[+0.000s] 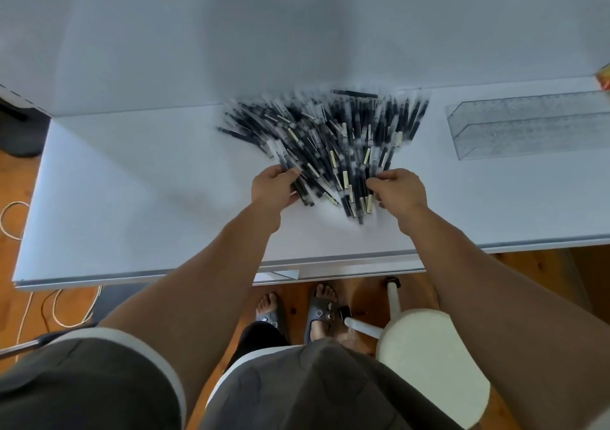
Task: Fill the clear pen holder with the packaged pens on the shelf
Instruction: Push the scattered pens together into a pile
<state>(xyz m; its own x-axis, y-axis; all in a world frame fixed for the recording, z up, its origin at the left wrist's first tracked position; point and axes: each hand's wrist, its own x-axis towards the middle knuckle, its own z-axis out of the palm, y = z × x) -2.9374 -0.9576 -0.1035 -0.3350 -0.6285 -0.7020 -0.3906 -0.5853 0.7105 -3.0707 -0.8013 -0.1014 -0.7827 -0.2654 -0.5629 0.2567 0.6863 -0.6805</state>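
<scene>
A fan-shaped heap of dark pens in clear packaging (333,139) lies on the white shelf (132,198) against the back wall. My left hand (274,188) grips a bunch of pens at the heap's near left edge. On the near right edge, my right hand (397,193) has its fingers curled round another bunch. The clear pen holder (528,129), a long rectangular tray, lies on the shelf to the right of the heap, apart from both hands. It looks empty.
A yellow-orange object (604,78) shows at the far right edge near the wall. Below the shelf's front edge stand my feet in slippers and a white stool (425,347). Cables (56,310) lie on the wooden floor at left.
</scene>
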